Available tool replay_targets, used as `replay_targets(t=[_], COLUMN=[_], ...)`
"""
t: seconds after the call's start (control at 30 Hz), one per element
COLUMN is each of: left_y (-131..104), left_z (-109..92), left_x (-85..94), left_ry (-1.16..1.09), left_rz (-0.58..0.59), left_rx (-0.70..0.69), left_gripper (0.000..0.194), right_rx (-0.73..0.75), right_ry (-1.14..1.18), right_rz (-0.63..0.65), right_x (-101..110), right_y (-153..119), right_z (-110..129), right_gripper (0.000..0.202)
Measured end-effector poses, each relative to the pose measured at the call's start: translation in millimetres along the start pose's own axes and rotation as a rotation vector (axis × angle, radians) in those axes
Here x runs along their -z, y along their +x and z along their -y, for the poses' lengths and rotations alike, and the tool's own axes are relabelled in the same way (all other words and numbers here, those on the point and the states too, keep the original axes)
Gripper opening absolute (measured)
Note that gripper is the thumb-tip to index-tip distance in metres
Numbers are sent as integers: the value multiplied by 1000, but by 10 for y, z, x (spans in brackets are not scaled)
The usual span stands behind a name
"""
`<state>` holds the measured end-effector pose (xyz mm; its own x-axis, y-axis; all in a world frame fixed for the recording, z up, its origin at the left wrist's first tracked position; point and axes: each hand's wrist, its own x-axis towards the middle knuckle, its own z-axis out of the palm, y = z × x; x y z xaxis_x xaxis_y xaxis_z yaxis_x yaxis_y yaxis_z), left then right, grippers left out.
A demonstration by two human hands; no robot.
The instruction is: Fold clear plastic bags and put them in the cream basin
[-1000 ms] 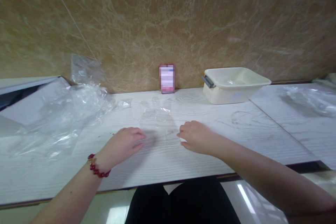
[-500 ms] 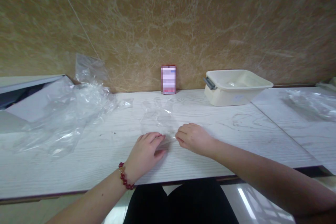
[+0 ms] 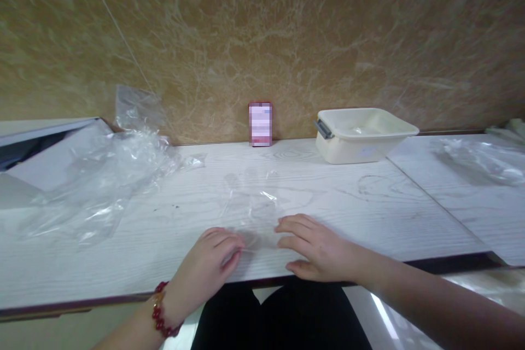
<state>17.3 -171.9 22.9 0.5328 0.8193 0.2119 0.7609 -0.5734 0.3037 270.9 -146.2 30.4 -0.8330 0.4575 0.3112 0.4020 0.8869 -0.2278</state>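
Note:
A thin clear disposable glove (image 3: 256, 205) lies on the white wood-grain table (image 3: 172, 262), its finger shapes pointing toward the wall. The near left edge of the glove is pinched between the thumb and fingers of my left hand (image 3: 217, 254), which wears a red bead bracelet (image 3: 159, 311). At the glove's right side, my right hand (image 3: 314, 249) has its fingers spread, with the fingertips close to the film. Whether they touch it I cannot tell.
Against the wall leans a phone (image 3: 260, 124). To its right stands a cream plastic bin (image 3: 348, 147) with a grey latch. Crumpled clear plastic (image 3: 118, 175) spreads over a white box (image 3: 53, 167) at left, and more plastic film (image 3: 488, 161) lies at far right.
Both hands and the glove have come nearer to the table's front edge. My right hand has let go of the film and spread its fingers, while the left keeps its pinch.

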Motion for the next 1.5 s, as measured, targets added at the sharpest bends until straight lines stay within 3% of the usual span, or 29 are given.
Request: replay_targets(t=[0.17,0.4,0.5,0.63,0.83,0.93,1.07,1.2,1.5], left_y=[-83,-234,-307,-342,-154,57,343,542,751], left_z=[-88,-55,5,75,114,172,348,495,489], left_x=[31,51,1,-66,18,65,-2,-104,-138], left_ry=[-39,-81,-66,-159,-450,-575,-655,-647,-683], left_rz=[14,-4,-17,-68,-129,-172,-291,-387,-377], left_rx=[-16,-99,-136,-135,215,418,667,731,880], left_gripper=[18,25,34,20,16,20,28,27,15], right_rx=[-154,-35,-61,-176,-449,-603,-796,-898,-921], right_ry=[-32,93,168,216,341,380,368,306,256], right_rz=[-1,32,44,27,-204,-261,-297,-281,-283], right_x=[-145,-145,-121,-127,-132,-137,-150,-150,-260], right_y=[-72,12,-2,-25,147,317,542,681,723], right_z=[-24,-84,-25,44,-15,-147,-346,-486,-619], right_gripper=[50,31,29,26,14,13,10,13,8])
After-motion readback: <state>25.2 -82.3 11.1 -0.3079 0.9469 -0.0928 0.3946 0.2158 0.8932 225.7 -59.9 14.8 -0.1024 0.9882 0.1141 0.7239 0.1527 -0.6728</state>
